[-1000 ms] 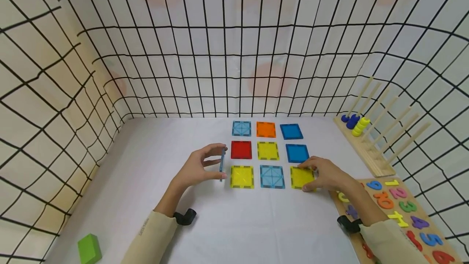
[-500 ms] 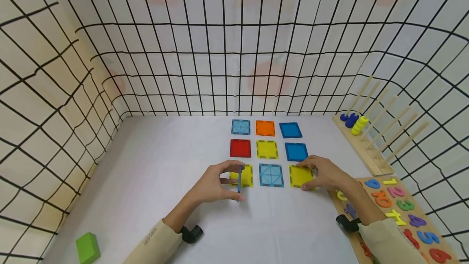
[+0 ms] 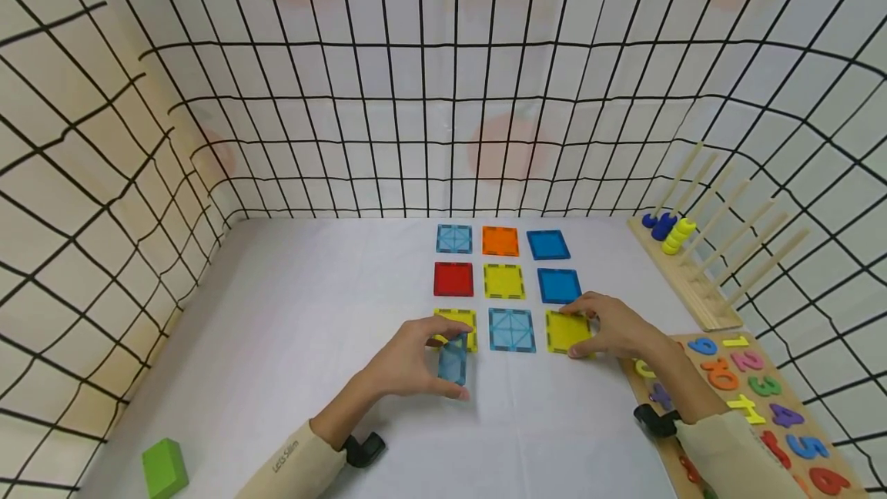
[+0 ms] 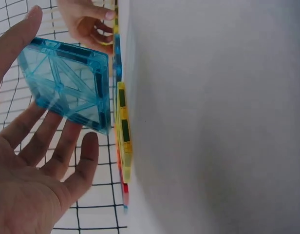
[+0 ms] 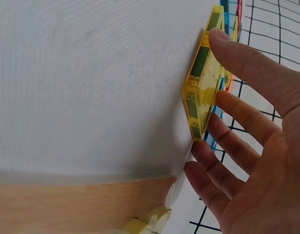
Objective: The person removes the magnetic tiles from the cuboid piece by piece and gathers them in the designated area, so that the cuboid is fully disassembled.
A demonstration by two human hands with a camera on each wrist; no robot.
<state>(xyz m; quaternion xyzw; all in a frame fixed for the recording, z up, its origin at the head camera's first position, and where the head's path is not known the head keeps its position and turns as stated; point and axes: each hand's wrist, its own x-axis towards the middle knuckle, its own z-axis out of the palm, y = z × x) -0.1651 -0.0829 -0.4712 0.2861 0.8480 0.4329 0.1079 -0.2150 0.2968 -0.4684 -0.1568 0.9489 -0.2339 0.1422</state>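
My left hand (image 3: 405, 360) pinches a clear light-blue magnetic tile (image 3: 453, 364) by opposite edges, thumb against fingers. The tile (image 4: 67, 83) is tilted and raised off the table, just in front of the left yellow tile (image 3: 467, 319) of the near row, which my fingers partly cover. My right hand (image 3: 619, 327) grips the right yellow tile (image 3: 563, 332) of that row, thumb and fingers at its edges; this tile (image 5: 206, 87) lies on the white cloth. Between the two yellow tiles lies another light-blue tile (image 3: 511, 329).
Behind lie a red tile (image 3: 453, 279), a yellow tile (image 3: 503, 281), a blue tile (image 3: 558, 285) and a further row. A wooden peg stand (image 3: 700, 291) and a number board (image 3: 755, 399) stand right. A green block (image 3: 165, 468) sits front left.
My left hand has moved right and toward me with the light-blue tile, turning it from edge-on to showing its face. The right hand stays on the yellow tile.
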